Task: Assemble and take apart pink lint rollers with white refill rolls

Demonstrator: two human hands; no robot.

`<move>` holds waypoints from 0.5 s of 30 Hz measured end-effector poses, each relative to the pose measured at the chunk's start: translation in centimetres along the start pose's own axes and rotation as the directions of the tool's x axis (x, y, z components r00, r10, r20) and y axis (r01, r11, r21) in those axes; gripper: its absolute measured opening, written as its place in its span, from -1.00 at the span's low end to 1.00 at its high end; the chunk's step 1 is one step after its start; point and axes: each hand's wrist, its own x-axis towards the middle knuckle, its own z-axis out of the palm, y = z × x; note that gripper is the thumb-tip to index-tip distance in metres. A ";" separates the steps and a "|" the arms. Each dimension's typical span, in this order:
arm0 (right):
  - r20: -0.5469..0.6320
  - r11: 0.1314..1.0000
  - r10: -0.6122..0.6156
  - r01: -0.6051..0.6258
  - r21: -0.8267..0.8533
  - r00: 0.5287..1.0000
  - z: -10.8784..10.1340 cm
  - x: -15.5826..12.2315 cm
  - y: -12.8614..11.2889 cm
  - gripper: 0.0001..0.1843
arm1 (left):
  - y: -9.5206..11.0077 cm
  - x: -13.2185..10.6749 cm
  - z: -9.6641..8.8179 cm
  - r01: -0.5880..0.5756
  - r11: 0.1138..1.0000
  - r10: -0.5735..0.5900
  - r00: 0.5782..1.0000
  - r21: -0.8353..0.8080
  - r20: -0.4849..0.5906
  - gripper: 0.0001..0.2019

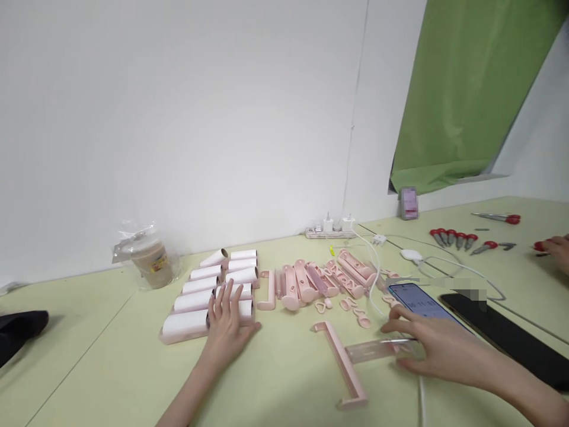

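My left hand [229, 323] lies over the near end of two rows of white rolls [186, 325], its fingers spread and touching them. The rolls have dark-rimmed cores and rest in pale pink holders. On the right, my right hand [427, 344] hovers low with thumb and index finger apart, around the end of a clear plastic piece [367, 351]. A thin metallic strip shows between those fingers. That clear piece meets a long pink bracket [342, 365] with bent ends, lying on the table. Part of the clear piece is hidden by my right hand.
Pink holders [291, 287] and small pink loops [362, 318] lie mid-table. Phone [413, 301], dark slab [507, 332] and white cables sit right. Beyond are a power strip [326, 233], red-handled tools [451, 237] and another person's hand [558, 250]. A bagged cup [151, 264] stands left.
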 end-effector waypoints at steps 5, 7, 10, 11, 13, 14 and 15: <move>0.225 0.984 -0.024 0.063 -0.165 0.974 0.5 0.5 0.6 -0.82 | 7.7 -0.7 -2.7 -0.234 0.889 0.304 0.944 -0.393 0.125 -0.63; 0.243 0.976 -0.080 0.125 -0.176 0.967 0.9 0.7 -0.1 -0.86 | 10.8 -0.2 -2.7 -0.278 0.801 0.432 0.882 -0.529 0.189 -0.68; 0.269 0.967 -0.194 0.230 -0.107 0.943 1.3 0.9 -2.1 -0.85 | 13.0 0.7 -1.4 -0.245 0.781 0.484 0.819 -0.575 0.309 -0.56; 0.280 0.965 -0.224 0.252 -0.069 0.934 1.4 0.9 -3.0 -0.86 | 13.1 0.8 -0.9 -0.219 0.786 0.489 0.793 -0.578 0.363 -0.51; 0.294 0.961 -0.266 0.276 0.008 0.918 1.6 1.0 -4.8 -0.88 | 12.5 0.4 -0.3 -0.172 0.793 0.476 0.773 -0.584 0.419 -0.42; 0.291 0.959 -0.281 0.282 0.039 0.915 1.8 1.1 -5.7 -0.88 | 12.0 0.0 -0.2 -0.148 0.801 0.444 0.796 -0.579 0.411 -0.38; 0.280 0.956 -0.292 0.287 0.060 0.914 2.1 1.3 -6.5 -0.85 | 11.4 -0.5 -0.3 -0.121 0.815 0.392 0.835 -0.567 0.386 -0.36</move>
